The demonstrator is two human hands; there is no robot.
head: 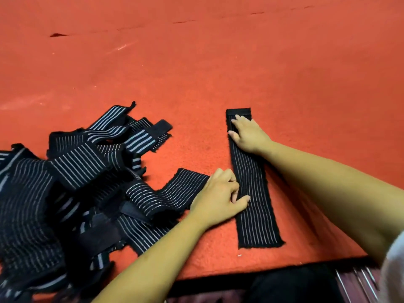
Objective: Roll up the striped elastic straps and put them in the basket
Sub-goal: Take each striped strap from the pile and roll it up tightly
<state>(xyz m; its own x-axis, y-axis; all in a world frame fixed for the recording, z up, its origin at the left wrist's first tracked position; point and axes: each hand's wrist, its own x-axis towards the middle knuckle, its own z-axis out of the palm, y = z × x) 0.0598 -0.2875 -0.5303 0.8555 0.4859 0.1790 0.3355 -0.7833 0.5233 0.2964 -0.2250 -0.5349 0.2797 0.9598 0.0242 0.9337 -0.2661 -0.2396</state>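
Observation:
One black strap with thin white stripes (253,217) lies flat and full length on the red felt surface (196,73), running away from me. My right hand (249,134) rests flat on its far end, fingers spread over the plain black patch there. My left hand (218,197) presses on the strap's left edge near the middle, fingers curled. A loose pile of the same striped straps (72,180) lies at the left, one of them reaching under my left hand. No basket is in view.
The red felt stretches far back and to the right, with a few small tears (58,35) near the far left. The table's front edge (218,277) runs just below my forearms, with dark clothing and shiny metal bars (358,281) beneath it.

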